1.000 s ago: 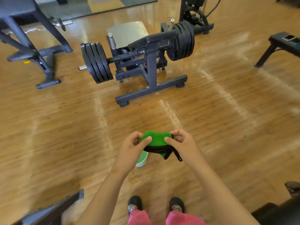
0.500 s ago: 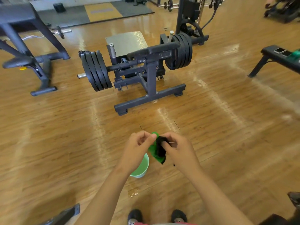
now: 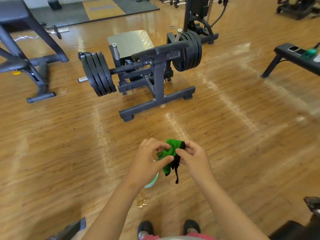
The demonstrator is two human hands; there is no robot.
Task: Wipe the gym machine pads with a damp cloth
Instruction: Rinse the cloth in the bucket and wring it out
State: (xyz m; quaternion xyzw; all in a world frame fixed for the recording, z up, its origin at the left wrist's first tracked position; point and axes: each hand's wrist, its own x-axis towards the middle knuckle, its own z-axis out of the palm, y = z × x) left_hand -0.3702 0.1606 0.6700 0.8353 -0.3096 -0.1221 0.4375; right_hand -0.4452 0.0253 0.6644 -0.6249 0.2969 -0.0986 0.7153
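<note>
Head view, btm edge: two black shoes (image 3: 145,228) stand on the wood floor (image 3: 52,153), w/ pink-red fabric just below them at the frame edge. A small wet patch (image 3: 142,203) lies on the floor just ahead of the shoes.

Both forearms reach up to frame ctr. The left hand (image 3: 149,160) pinches the green cloth (image 3: 168,153) btwn thumb and fingers. The right hand (image 3: 192,155) has its fingers curled on the cloth's black-trimmed edge. So both hands grasp the cloth, which is bunched btwn them and held in the air above the floor. A black strip of it dangles below the right thumb. A pale green bowl (image 3: 152,182) sits on the floor under the left wrist, mostly hidden; its contents can't be seen.

Further up, ctr frame, a dark plate-loaded machine (image 3: 157,94) stands on a T-shaped base, well apart from the hands. Its long black pad (image 3: 159,49) runs across the top, rising toward the right. Black weight plates (image 3: 98,75) hang at the left end, w/ a second stack at the right, beside the pad's end. A silver tread plate (image 3: 129,40) lies behind.

Upper right: a black bench (image 3: 285,56) carries two phones (image 3: 293,48) and a green item (image 3: 310,52), too small to identify. Upper left: a dark steel frame (image 3: 39,71) w/ a barbell (image 3: 57,30) behind it. Top edge: grey and yellow mats (image 3: 103,8) and a cable machine (image 3: 197,9).
</note>
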